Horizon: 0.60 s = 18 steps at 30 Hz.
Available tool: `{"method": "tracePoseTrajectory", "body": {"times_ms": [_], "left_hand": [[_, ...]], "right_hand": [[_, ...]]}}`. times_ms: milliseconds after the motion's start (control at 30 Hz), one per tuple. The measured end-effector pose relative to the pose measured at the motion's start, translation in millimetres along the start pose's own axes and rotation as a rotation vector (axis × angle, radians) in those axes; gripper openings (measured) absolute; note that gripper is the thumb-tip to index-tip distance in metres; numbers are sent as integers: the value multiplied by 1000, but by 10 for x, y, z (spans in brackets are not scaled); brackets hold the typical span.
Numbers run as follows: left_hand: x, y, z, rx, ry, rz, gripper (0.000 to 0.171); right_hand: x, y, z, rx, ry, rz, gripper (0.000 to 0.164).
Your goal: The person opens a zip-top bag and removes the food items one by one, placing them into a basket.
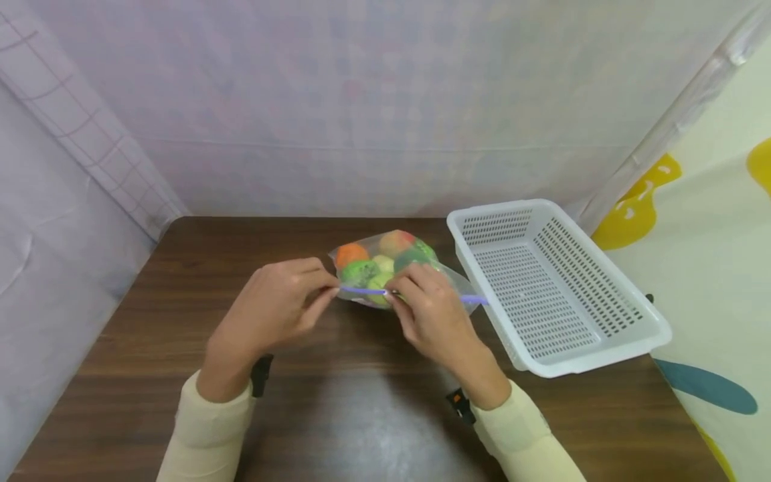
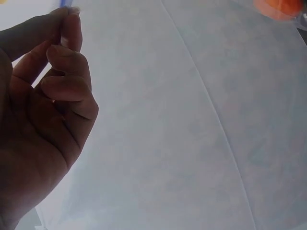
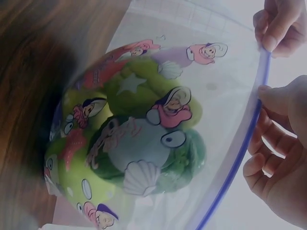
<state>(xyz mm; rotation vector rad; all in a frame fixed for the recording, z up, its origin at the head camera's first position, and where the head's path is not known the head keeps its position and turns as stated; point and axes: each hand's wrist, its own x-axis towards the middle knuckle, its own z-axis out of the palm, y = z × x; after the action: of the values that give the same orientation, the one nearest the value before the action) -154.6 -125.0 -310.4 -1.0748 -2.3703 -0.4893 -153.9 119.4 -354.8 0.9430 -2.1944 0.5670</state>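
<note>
A clear zip bag (image 1: 448, 278) with a purple-blue zip strip (image 3: 229, 179) bulges with several green, orange and red pieces that look like toy fruit and vegetables. Cartoon shells and faces are printed on its side in the right wrist view. My left hand (image 1: 280, 301) pinches the strip's left end between thumb and forefinger. Farther right along the same strip, my right hand (image 1: 434, 311) pinches it with thumb and forefinger, its other fingers curled loosely. An orange piece (image 1: 351, 254) shows at the bag's left.
A white slotted plastic basket (image 1: 578, 365) stands on the right of the dark wooden table (image 1: 138, 335), close to the bag's right corner. Pale cloth (image 1: 385, 114) hangs behind the table, and a patterned sheet (image 1: 717, 281) hangs at the right.
</note>
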Motion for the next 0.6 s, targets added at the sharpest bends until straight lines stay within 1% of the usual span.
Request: {"method": "tracePoseTrajectory", "body": {"times_ms": [200, 600], "left_hand": [[-21, -45, -22, -14, 9, -16, 6], [-27, -78, -24, -23, 19, -29, 6]], "right_hand": [[-4, 25, -24, -4, 22, 5, 7], [-21, 100, -51, -27, 25, 36, 9]]}}
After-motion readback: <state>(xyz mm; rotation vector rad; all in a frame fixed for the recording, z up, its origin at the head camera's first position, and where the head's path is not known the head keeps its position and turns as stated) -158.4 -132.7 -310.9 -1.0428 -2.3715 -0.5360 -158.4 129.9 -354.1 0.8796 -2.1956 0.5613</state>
